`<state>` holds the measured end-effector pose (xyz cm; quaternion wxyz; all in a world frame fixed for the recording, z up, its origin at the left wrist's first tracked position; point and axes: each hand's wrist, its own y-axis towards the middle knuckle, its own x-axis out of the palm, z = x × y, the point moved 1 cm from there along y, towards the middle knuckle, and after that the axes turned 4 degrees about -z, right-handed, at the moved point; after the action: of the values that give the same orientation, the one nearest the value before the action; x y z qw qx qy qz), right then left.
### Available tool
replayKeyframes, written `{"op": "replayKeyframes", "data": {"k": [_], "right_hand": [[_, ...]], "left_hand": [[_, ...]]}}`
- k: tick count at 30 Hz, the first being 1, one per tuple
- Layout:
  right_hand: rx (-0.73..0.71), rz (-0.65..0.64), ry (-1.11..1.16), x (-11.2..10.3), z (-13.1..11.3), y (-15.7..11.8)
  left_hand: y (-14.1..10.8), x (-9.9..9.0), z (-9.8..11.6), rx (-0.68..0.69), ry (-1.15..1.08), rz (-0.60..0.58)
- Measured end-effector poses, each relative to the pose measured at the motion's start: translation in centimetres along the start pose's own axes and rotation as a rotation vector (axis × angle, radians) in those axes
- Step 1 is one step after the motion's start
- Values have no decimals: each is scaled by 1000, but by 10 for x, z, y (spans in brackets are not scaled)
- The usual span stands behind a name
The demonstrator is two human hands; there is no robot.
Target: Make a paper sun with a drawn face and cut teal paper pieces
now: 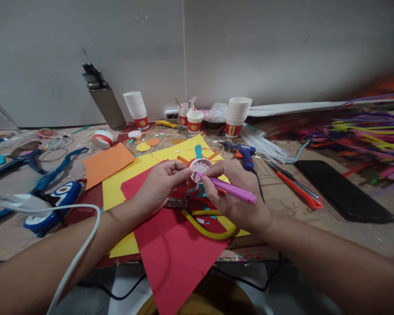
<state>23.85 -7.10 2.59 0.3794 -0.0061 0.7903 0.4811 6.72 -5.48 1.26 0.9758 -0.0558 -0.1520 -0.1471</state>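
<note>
My left hand [166, 183] pinches the left edge of a small round paper-cup piece [201, 166], whose white face carries pink marks. A teal paper tab [198, 151] stands out from its top, and orange strips stick out around it. In my right hand [238, 188] is a pink marker [234, 190], its tip touching the white face. Below the hands lie red paper [175, 258], yellow paper [114, 192] and yellow-handled scissors [216, 236], whose blades are partly hidden.
Stacked paper cups [239, 114] and a bottle [107, 103] stand at the back. On the right are a blue glue gun [248, 156], an orange cutter [297, 188], a black phone [343, 190] and colourful pipe cleaners [371, 144]. A white cable [92, 236] crosses my left forearm.
</note>
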Motion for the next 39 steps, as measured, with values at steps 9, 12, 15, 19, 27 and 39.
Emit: {"op": "replayKeyframes", "data": {"k": [9,12,15,19,27,39], "right_hand": [[-6,35,-13,1,1,-2],[-1,44,-2,2,2,-3],[7,33,6,2,3,-2],[10,35,16,3,5,-2],[88,55,116,-6,0,0],[655,121,575,8,42,8]], "left_hand": [[-1,0,-2,-15,-5,-1],[0,0,-3,-7,-10,-16],[1,-1,-4,-10,-3,-22],[1,-1,-4,2,11,-28],[2,-2,-1,-11,-64,13],[16,-14,-7,75,-345,102]]}}
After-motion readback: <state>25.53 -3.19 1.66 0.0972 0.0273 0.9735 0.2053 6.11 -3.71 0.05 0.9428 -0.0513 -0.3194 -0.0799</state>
